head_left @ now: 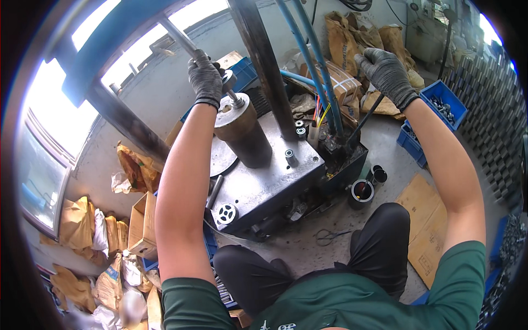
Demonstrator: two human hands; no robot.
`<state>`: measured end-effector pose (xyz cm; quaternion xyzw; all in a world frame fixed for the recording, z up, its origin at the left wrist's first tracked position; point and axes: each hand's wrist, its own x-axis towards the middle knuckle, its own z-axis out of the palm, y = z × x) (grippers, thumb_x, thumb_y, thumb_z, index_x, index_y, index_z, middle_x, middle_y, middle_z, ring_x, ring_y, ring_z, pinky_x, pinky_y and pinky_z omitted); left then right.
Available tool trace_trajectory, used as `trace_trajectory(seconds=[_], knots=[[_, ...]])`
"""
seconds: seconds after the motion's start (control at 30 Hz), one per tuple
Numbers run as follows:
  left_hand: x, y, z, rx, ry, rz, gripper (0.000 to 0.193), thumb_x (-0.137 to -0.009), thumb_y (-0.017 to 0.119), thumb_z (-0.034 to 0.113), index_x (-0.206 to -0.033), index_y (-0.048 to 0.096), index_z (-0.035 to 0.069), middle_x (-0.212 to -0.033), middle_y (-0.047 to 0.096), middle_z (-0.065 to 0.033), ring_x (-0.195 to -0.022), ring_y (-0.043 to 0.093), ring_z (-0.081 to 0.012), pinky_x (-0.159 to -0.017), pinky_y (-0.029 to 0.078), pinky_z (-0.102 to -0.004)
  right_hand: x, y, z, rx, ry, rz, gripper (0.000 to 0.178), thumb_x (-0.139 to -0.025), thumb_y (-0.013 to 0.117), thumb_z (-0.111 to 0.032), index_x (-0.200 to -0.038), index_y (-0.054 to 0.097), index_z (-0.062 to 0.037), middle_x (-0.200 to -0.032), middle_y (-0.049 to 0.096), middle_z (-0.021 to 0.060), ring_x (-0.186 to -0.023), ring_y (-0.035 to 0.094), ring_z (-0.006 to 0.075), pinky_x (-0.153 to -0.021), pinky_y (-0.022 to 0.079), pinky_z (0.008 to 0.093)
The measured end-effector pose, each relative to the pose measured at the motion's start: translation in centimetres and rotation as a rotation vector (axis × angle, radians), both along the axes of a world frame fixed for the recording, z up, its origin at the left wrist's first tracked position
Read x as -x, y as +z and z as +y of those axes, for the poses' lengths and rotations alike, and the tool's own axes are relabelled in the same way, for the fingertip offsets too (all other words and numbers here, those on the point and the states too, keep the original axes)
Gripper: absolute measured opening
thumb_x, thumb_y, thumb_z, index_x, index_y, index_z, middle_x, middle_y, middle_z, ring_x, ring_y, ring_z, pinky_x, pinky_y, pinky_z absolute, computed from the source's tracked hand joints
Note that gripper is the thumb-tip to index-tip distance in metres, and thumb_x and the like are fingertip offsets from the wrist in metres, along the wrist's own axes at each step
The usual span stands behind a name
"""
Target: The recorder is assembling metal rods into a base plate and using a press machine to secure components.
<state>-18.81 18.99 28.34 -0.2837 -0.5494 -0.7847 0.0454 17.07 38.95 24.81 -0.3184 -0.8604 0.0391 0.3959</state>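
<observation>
My left hand (206,82), in a dark grey glove, is closed around the lower end of a steel rod (180,36) that slants down from the blue press frame (113,41). Beside its fingers is a metal ring (229,80), above a pin (236,100) on top of a thick steel cylinder (247,140). That cylinder stands upright on the metal press table (261,184). Off to the right, my gloved right hand (388,77) is closed at the top of a black lever (367,118); its fingertips are partly hidden.
Small metal bushings (290,157) and a spoked disc (226,214) sit on the table. Dark columns (267,66) and blue pipes (319,66) rise behind. Blue bins (444,104) of metal parts, a floor cup (360,193), scissors (327,236) and flat cardboard (423,225) lie around.
</observation>
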Motion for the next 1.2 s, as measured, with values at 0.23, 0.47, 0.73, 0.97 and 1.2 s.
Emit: trace_trajectory(seconds=[0.23,0.47,0.73,0.97,1.2], knots=[[1.1,0.9,2.2,0.231,0.022,0.113,0.056,-0.106,0.051,0.058,-0.100,0.057,0.003,-0.068,0.063,-0.0079,-0.055,0.064,-0.0175,-0.048,0.054,-0.0336,-2.1,-1.2,-0.5,-0.037,0.098,0.086,0.034,-0.099,0.066,-0.038,-0.098,0.072,-0.0037,-0.092,0.073,0.0197,-0.088,0.069,0.0388,-0.080,0.055,0.0459],[2.3,0.2,1.9,0.224,0.044,0.150,0.058,-0.106,0.048,0.058,-0.102,0.059,0.001,-0.071,0.067,-0.0096,-0.060,0.068,-0.0182,-0.056,0.058,-0.0351,-7.8,-2.7,-5.4,-0.144,0.182,-0.062,0.022,-0.095,0.072,-0.023,-0.091,0.069,-0.0013,-0.087,0.067,0.0166,-0.085,0.066,0.0367,-0.078,0.053,0.0433],[2.0,0.1,1.1,0.192,0.049,0.167,0.059,-0.106,0.048,0.059,-0.102,0.059,0.001,-0.071,0.067,-0.0086,-0.062,0.067,-0.0168,-0.056,0.057,-0.0351,-12.1,-5.1,-10.5,0.074,0.247,-0.168,0.029,-0.089,0.075,-0.017,-0.113,0.071,-0.0002,-0.100,0.071,0.0196,-0.092,0.069,0.0365,-0.083,0.057,0.0424],[1.6,0.0,1.3,0.232,0.055,0.183,0.059,-0.106,0.046,0.061,-0.103,0.059,0.003,-0.072,0.068,-0.0099,-0.061,0.067,-0.0185,-0.056,0.056,-0.0364,-12.7,-5.0,-12.5,0.119,0.411,-0.739,0.033,-0.083,0.068,-0.021,-0.111,0.075,-0.0039,-0.091,0.074,0.0183,-0.086,0.071,0.0369,-0.080,0.057,0.0447],[0.6,0.4,0.5,0.249,0.051,0.175,0.058,-0.106,0.047,0.060,-0.104,0.056,0.003,-0.071,0.065,-0.0086,-0.059,0.066,-0.0167,-0.053,0.057,-0.0347,-15.6,-6.9,-11.9,0.217,0.470,-0.662,0.031,-0.079,0.065,-0.013,-0.107,0.076,-0.0057,-0.093,0.074,0.0146,-0.087,0.071,0.0352,-0.080,0.058,0.0433]])
